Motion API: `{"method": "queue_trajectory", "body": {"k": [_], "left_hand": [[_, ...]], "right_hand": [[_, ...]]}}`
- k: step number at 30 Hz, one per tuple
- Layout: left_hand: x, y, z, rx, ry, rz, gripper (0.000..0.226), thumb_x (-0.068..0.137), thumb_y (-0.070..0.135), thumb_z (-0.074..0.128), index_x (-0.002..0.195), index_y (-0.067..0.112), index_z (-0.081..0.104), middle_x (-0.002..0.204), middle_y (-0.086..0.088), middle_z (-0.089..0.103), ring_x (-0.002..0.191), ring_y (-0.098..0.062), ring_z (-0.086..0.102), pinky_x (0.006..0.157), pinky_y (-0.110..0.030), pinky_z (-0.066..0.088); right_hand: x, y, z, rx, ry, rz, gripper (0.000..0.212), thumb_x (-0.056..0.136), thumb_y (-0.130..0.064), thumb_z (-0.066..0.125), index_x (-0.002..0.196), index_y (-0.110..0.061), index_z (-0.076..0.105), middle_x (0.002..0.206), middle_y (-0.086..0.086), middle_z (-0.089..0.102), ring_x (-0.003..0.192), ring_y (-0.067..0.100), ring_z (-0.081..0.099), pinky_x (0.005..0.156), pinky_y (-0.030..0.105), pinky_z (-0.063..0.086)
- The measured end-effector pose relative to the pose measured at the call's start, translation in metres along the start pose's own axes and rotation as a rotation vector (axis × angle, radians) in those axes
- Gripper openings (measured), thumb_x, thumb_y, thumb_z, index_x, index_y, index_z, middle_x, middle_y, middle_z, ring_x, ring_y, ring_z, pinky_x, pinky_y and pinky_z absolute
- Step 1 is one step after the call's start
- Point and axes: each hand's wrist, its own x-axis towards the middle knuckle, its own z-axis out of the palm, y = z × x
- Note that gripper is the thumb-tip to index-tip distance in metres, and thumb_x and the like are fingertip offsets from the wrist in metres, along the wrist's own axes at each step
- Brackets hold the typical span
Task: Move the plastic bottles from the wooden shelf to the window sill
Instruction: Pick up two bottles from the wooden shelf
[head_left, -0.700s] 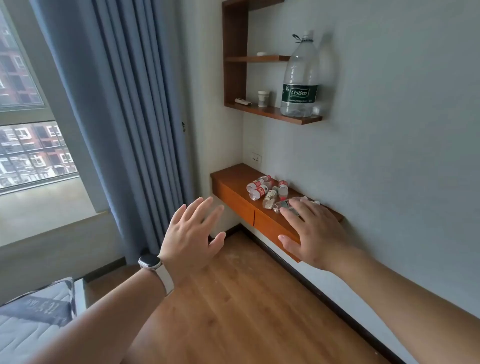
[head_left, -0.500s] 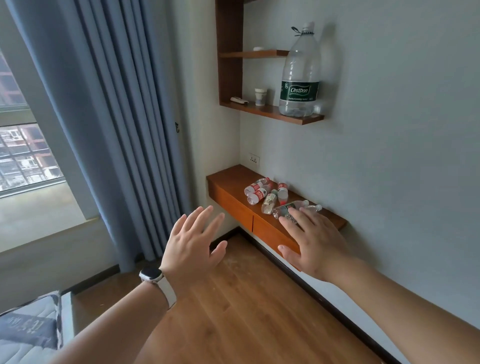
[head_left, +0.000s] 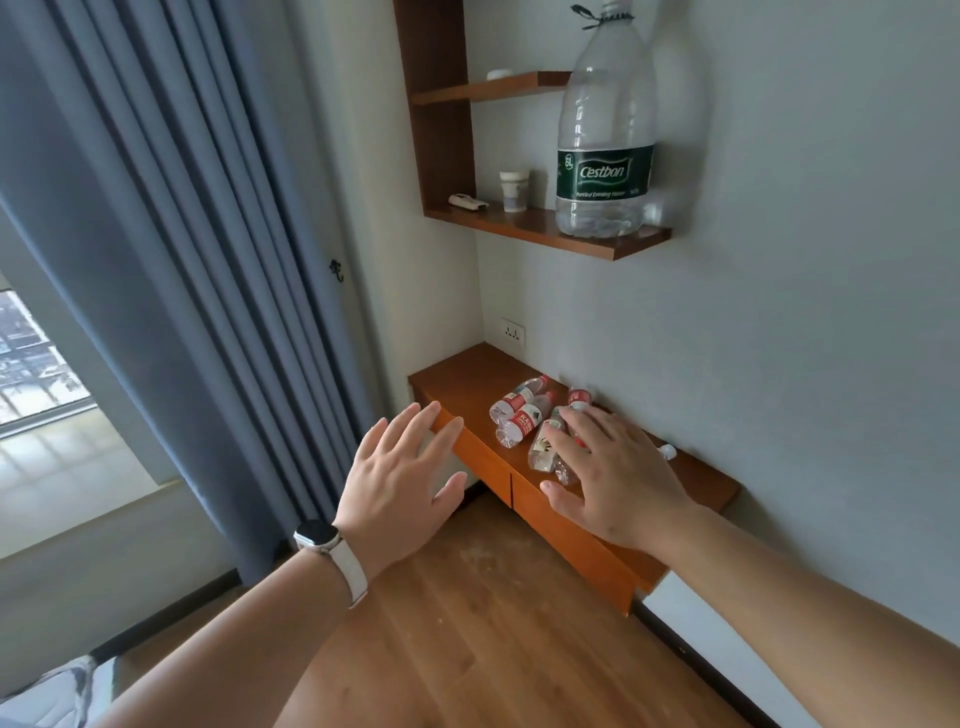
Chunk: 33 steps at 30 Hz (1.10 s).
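Several small clear plastic bottles lie on their sides on the low wooden shelf (head_left: 462, 382) fixed to the wall. Two red-labelled bottles (head_left: 522, 410) lie furthest left, and a pale-labelled bottle (head_left: 543, 447) is beside them. My right hand (head_left: 613, 473) hovers over the right part of the pile with fingers spread, hiding some bottles; only a white cap (head_left: 667, 451) shows past it. My left hand (head_left: 402, 473), with a white watch on the wrist, is open in the air just left of the shelf's front corner. The window sill (head_left: 78, 467) is at the far left.
A large Cestbon water bottle (head_left: 605, 135) stands on an upper wall shelf (head_left: 613, 249) beside a paper cup (head_left: 514, 191) and a small remote. Blue curtains (head_left: 171, 249) hang between shelf and window. A wall socket sits above the low shelf. A mattress corner shows at the bottom left.
The view has moved closer to the shelf and turned right. My right hand has slid left over the bottles, and my left hand has come up to the shelf's corner.
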Motion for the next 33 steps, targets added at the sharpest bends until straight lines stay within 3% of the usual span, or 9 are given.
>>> {"method": "queue_trajectory", "body": {"k": [10, 15, 21, 29, 33], "left_hand": [[0.064, -0.036, 0.038, 0.038, -0.044, -0.007, 0.058, 0.095, 0.054, 0.041, 0.142, 0.023, 0.053, 0.149, -0.01, 0.052, 0.14, -0.033, 0.046, 0.112, -0.055, 0.038], [0.087, -0.067, 0.069, 0.022, -0.063, 0.02, 0.056, 0.093, 0.05, 0.048, 0.142, 0.022, 0.054, 0.147, -0.01, 0.055, 0.138, -0.033, 0.048, 0.11, -0.054, 0.038], [0.137, -0.126, 0.109, -0.023, -0.081, 0.05, 0.057, 0.094, 0.055, 0.043, 0.14, 0.023, 0.056, 0.146, -0.009, 0.056, 0.136, -0.033, 0.05, 0.111, -0.051, 0.034], [0.203, -0.236, 0.149, -0.082, -0.094, 0.086, 0.057, 0.095, 0.055, 0.042, 0.142, 0.026, 0.054, 0.148, -0.007, 0.054, 0.137, -0.033, 0.05, 0.111, -0.052, 0.033], [0.232, -0.274, 0.176, -0.101, -0.148, 0.134, 0.058, 0.094, 0.055, 0.042, 0.143, 0.027, 0.052, 0.149, -0.007, 0.053, 0.138, -0.032, 0.048, 0.111, -0.053, 0.036]], "right_hand": [[0.062, 0.034, 0.029, 0.018, -0.038, 0.013, 0.06, 0.09, -0.06, 0.036, 0.135, -0.023, 0.05, 0.142, 0.008, 0.053, 0.131, 0.033, 0.049, 0.102, 0.05, 0.043], [0.097, 0.03, 0.055, 0.022, -0.107, 0.051, 0.066, 0.091, -0.064, 0.026, 0.143, -0.026, 0.043, 0.15, 0.007, 0.045, 0.138, 0.035, 0.04, 0.107, 0.054, 0.039], [0.162, 0.023, 0.079, -0.051, -0.099, 0.115, 0.06, 0.091, -0.061, 0.039, 0.137, -0.025, 0.049, 0.142, 0.006, 0.054, 0.13, 0.032, 0.051, 0.101, 0.047, 0.044], [0.276, -0.007, 0.113, -0.057, -0.154, 0.223, 0.067, 0.092, -0.066, 0.023, 0.15, -0.032, 0.027, 0.161, 0.0, 0.024, 0.148, 0.025, 0.021, 0.116, 0.042, 0.022], [0.309, -0.018, 0.126, -0.069, -0.157, 0.288, 0.074, 0.089, -0.068, 0.016, 0.15, -0.03, 0.032, 0.16, 0.001, 0.029, 0.146, 0.026, 0.026, 0.114, 0.042, 0.024]]}}
